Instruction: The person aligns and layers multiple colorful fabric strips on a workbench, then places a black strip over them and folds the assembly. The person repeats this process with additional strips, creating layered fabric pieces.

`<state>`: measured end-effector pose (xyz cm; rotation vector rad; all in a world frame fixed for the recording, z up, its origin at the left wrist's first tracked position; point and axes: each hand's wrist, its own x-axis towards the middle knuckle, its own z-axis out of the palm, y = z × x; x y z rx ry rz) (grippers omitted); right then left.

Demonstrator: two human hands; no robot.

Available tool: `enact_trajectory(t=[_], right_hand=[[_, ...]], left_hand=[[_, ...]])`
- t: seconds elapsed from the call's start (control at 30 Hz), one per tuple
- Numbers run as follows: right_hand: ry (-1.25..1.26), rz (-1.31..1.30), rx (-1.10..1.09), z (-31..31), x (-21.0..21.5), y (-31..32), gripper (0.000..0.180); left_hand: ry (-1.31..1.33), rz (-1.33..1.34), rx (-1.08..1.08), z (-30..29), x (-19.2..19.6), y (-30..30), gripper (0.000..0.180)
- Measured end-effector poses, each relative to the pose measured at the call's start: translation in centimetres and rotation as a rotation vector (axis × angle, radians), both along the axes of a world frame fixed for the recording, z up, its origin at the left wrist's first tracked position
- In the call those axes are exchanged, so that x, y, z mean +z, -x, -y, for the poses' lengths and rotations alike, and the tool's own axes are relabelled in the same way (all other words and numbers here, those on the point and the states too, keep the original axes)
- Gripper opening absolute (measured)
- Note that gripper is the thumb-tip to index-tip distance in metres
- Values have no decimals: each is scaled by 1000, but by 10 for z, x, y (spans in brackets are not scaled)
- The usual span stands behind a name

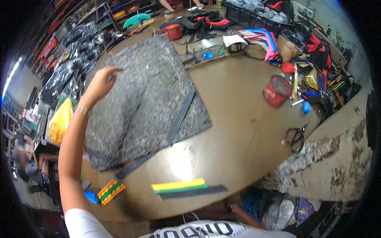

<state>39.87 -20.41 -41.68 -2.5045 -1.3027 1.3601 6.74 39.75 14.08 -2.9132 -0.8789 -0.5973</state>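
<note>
A large grey felt sheet (147,91) lies spread on the brown table (238,119). My left hand (101,82) reaches far out to the sheet's left edge, with its fingers bunched on the felt. A long black strip (180,117) lies across the sheet's right part. Near the table's front edge lie a yellow, green and black strip bundle (182,186) and a short striped piece (111,191). My right hand (239,211) is low, below the front edge of the table, mostly hidden.
A red bucket (276,91) and black scissors (295,139) sit at the right. Coloured straps and bags crowd the far end. A yellow bag (59,121) hangs at the left, beyond it a seated person (33,168). A worn concrete ledge (329,166) borders the right.
</note>
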Motion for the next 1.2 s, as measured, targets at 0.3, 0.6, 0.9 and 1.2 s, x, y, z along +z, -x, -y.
enact_trajectory(t=[0.3, 0.6, 0.9, 1.2], right_hand=[[-347, -291, 528, -39, 316, 28, 42], [-1016, 195, -540, -97, 395, 85, 36], [-1147, 43, -254, -120, 386, 116, 23], [-1277, 254, -78, -129, 371, 136, 23]], left_hand=[[678, 826, 616, 427, -120, 103, 13], [413, 664, 34, 409, -148, 1, 21], [427, 410, 89, 404, -167, -12, 14], [264, -17, -405, 308, -141, -36, 64]])
